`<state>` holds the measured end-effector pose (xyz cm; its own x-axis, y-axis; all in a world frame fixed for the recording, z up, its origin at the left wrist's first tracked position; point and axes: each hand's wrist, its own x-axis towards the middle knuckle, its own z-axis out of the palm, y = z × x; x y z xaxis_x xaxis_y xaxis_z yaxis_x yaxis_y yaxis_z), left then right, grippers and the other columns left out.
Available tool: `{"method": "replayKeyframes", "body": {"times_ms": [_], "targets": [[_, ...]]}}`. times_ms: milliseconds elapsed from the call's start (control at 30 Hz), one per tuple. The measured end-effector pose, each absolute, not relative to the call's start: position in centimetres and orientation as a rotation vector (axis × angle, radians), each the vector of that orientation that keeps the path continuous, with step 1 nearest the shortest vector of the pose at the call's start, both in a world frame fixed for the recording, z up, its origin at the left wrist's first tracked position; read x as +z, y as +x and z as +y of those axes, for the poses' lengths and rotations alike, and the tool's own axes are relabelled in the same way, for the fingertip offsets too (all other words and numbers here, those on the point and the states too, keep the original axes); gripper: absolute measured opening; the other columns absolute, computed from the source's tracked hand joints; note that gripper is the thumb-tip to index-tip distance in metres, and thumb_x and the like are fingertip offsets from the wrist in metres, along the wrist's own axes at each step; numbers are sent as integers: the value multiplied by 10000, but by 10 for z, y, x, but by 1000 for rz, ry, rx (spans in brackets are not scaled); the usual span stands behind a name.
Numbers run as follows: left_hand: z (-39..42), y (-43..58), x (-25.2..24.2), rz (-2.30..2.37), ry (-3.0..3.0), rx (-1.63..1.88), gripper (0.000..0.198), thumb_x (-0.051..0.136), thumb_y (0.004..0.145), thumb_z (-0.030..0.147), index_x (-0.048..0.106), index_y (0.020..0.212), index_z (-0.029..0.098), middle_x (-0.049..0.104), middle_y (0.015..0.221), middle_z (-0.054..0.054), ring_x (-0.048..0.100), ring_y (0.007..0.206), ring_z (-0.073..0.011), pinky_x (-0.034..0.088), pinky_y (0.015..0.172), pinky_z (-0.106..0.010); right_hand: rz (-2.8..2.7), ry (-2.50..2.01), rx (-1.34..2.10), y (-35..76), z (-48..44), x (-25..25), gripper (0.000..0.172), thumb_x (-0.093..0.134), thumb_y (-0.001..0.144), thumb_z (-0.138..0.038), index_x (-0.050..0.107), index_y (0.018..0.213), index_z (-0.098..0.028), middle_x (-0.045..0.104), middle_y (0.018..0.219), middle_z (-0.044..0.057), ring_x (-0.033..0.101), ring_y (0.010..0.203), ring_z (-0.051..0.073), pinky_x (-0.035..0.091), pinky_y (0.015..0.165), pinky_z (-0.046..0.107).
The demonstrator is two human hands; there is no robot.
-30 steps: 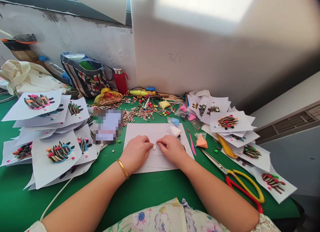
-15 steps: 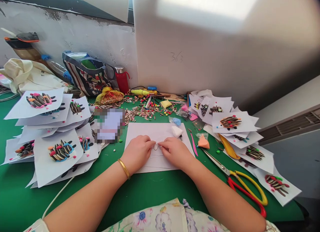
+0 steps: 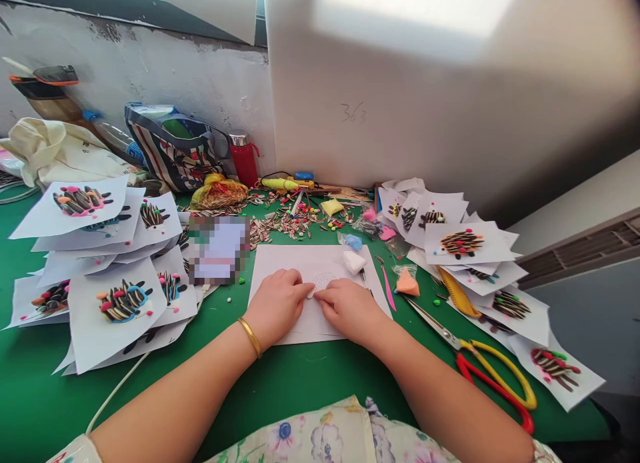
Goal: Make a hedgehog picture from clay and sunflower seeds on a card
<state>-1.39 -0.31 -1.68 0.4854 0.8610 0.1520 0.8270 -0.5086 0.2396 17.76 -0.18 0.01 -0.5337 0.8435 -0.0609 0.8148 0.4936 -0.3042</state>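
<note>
A stack of white paper [image 3: 280, 258] lies in front of me, with a round patterned pencil drawing [image 3: 326, 281] on the top sheet. My left hand [image 3: 276, 300] rests on it, fingers curled and fingertips closed on a small bit of white clay [image 3: 311, 293] at the drawing's lower left edge. My right hand [image 3: 347, 306] lies opposite, its fingers bent together and fingertips down at the paper beside that bit. Whatever is under the right fingertips is hidden. A larger lump of white clay [image 3: 354, 262] sits on the sheet's upper right.
Seed-decorated cards pile up at left [image 3: 117, 300] and right [image 3: 467, 244]. Scissors [image 3: 463, 346], a pink clay tool [image 3: 388, 288] and orange clay [image 3: 407, 283] lie right of the paper. Loose seeds [image 3: 287, 223], a red flask [image 3: 243, 162] and a striped bag [image 3: 175, 146] are behind.
Both hands have shifted slightly on the paper. More of the pencil drawing shows between them, and the small white clay bit is now visible at the left fingertips.
</note>
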Motion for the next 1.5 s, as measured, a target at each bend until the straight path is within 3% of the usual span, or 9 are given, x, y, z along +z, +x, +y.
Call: {"method": "replayKeyframes", "body": {"times_ms": [267, 467, 833, 1500], "targets": [[-3, -15, -15, 1476, 2565, 375, 277, 524, 894, 189, 698, 1095, 268, 618, 983, -65, 548, 924, -218, 444, 825, -365, -2621, -1525, 480, 181, 1, 9, 309, 438, 953, -252, 720, 1077, -224, 685, 934, 63, 593, 950, 188, 404, 809, 278], [-1, -15, -12, 1460, 2555, 370, 246, 502, 912, 206, 728, 1007, 231, 643, 966, -71, 572, 916, -217, 452, 819, -362, -2667, -1531, 472, 182, -4, 14, 257, 458, 935, -257, 687, 1037, -199, 652, 932, 71, 574, 918, 194, 389, 769, 284], [-10, -15, -4, 1423, 2653, 286, 231, 494, 929, 210, 691, 1050, 215, 640, 980, -80, 568, 921, -225, 481, 834, -372, -2648, -1470, 598, 187, -7, 8, 446, 463, 923, -210, 504, 1365, -252, 600, 1071, 71, 552, 997, 193, 384, 806, 281], [-14, -12, -6, 1455, 2669, 243, 190, 515, 914, 205, 661, 1035, 196, 615, 987, -92, 553, 946, -235, 476, 854, -389, -2604, -1489, 569, 182, -4, -4, 452, 449, 923, -190, 511, 1362, -278, 606, 1069, 61, 552, 1000, 189, 385, 818, 281]]}}
